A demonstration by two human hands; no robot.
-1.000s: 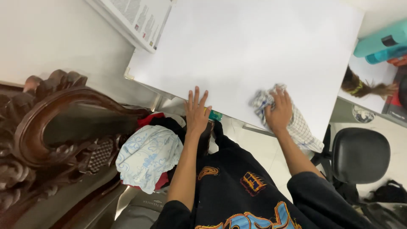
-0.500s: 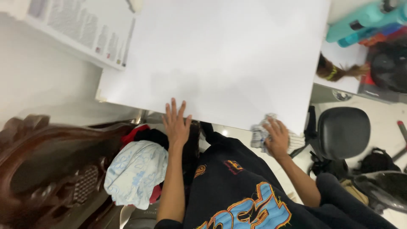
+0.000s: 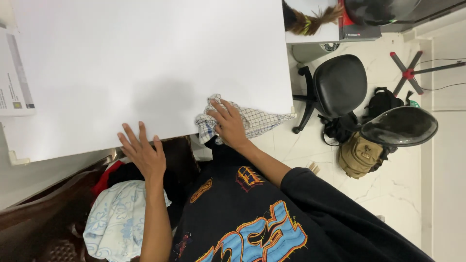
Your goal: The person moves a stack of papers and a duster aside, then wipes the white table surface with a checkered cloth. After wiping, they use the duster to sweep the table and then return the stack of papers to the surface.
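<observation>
Here, the right hand (image 3: 229, 127) is pressing a checked cloth (image 3: 252, 120) onto the white counter (image 3: 145, 63), while the left hand (image 3: 143, 154) is resting at its edge, fingers spread and holding nothing.

The right hand (image 3: 232, 127) presses a checked cloth (image 3: 242, 120) on the white table (image 3: 145, 63).

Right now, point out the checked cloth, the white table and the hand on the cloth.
checked cloth (image 3: 264, 119), head view, on the flat part beside the fingers.
white table (image 3: 145, 58), head view, on its bare top.
right hand (image 3: 229, 127), head view, on the back of the hand.
</observation>
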